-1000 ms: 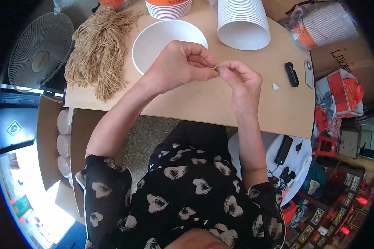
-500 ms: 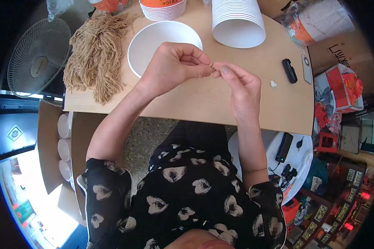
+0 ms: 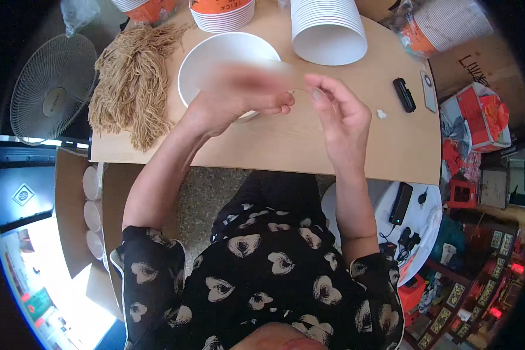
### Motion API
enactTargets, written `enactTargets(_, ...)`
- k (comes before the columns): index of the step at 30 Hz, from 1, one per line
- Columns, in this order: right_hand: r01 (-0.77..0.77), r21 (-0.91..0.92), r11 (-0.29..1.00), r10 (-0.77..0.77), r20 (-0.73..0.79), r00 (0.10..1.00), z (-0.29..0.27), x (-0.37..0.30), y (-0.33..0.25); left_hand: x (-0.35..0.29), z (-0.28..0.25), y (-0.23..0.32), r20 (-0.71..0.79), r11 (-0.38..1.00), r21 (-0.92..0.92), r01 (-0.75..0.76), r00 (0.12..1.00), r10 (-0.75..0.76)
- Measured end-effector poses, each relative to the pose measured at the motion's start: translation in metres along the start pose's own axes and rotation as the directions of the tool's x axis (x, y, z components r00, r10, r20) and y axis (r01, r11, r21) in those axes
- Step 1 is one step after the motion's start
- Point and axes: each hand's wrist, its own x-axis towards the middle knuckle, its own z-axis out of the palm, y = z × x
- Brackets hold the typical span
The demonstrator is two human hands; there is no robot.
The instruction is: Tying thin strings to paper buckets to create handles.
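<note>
Parted left hand [image 3: 230,106] and right hand [image 3: 345,116] from earlier fingertip contact, exposing thin tan strand [image 3: 293,91] between, above worktop [image 3: 274,149], in from near edge; apparently drawing it out. Cannot tell left pinch through blur; see right thumb near forefinger, grip unclear.

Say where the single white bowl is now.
In the head view, the white bowl sits left of centre, just right of the tan strings, partly hidden by the left hand.
</note>
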Motion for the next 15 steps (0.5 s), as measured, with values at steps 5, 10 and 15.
enactTargets(5, -0.079, 0.101, 0.992, 0.063, 0.151, 0.986, 0.0006, 0.0058, 0.0025, -0.0006, -0.0045, 0.0026, 0.008, 0.998, -0.050, 0.046, 0.999, -0.046)
enactTargets(10, -0.025, 0.053, 0.998, 0.015, 0.188, 0.982, 0.0008, 0.0083, 0.0034, 0.0020, -0.0049, 0.0008, 0.023, 0.998, -0.049, 0.041, 0.999, -0.040)
enactTargets(15, 0.019, 0.063, 0.998, -0.030, 0.177, 0.984, 0.0053, 0.0102, 0.0065, 0.0021, -0.0084, 0.0024, 0.054, 0.992, -0.100, 0.078, 0.996, -0.072)
